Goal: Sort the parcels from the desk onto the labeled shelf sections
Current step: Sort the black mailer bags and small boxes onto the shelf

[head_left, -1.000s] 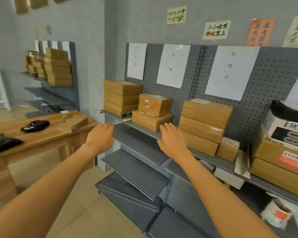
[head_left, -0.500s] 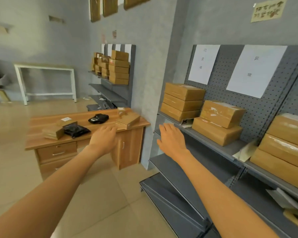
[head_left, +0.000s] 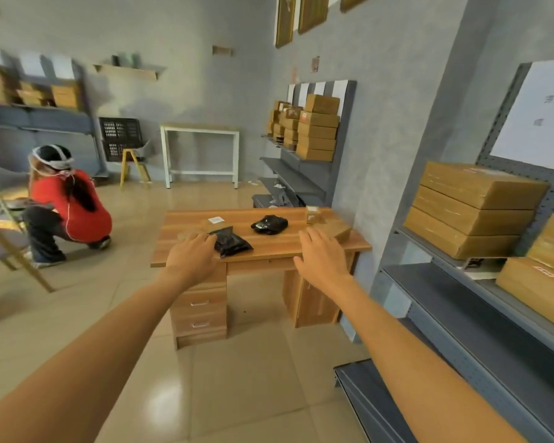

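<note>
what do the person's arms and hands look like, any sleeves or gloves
Both arms are bare for all of their visible length, with no sleeve in view. The left hand and right hand wear no gloves, and no rings, watch or wristband show.

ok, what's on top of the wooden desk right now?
On the desk: two black poly bags, a small upright box, a flat cardboard box, a white slip. The outstretched hands hide part of the desktop.

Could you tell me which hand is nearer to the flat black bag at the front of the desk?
Left. The left hand appears just left of the flat black bag, fingertips at its edge. The right hand is well off to its right, in front of a cardboard box.
</note>
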Motion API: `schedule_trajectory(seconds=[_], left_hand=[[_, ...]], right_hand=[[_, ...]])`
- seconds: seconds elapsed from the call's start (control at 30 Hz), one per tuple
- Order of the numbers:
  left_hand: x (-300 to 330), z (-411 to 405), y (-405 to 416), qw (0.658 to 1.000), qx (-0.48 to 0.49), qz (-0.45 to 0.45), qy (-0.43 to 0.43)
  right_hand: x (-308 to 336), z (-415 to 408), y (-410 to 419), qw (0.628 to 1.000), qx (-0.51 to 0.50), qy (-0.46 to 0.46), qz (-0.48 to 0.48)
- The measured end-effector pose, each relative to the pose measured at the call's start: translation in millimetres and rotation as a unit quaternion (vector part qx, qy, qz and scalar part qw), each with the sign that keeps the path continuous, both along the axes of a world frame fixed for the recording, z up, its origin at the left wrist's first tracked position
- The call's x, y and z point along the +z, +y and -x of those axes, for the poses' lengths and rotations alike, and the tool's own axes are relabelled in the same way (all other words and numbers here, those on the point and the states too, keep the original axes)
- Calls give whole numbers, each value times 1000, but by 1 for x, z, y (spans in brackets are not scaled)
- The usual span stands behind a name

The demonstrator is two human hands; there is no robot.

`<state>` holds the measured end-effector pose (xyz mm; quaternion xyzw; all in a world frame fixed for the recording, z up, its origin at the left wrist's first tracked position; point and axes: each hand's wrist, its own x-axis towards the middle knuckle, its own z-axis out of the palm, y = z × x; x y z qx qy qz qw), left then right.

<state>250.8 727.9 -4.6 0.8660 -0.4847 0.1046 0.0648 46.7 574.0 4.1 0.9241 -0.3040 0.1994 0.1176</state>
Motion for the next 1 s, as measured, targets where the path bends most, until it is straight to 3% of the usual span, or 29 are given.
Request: schedule_trajectory(seconds=[0.37, 0.6, 1.0], left_hand=[[-2, -66, -125, 1000, 19, 18, -17], [-32, -111, -150, 999, 48, -14, 8], [-108, -260, -217, 992, 89, -50, 67]], right_hand=[[3, -91, -132, 999, 47, 6, -14], [-21, -152, -166, 995, 82, 39, -42], [-76, -299, -240, 989, 87, 80, -84]])
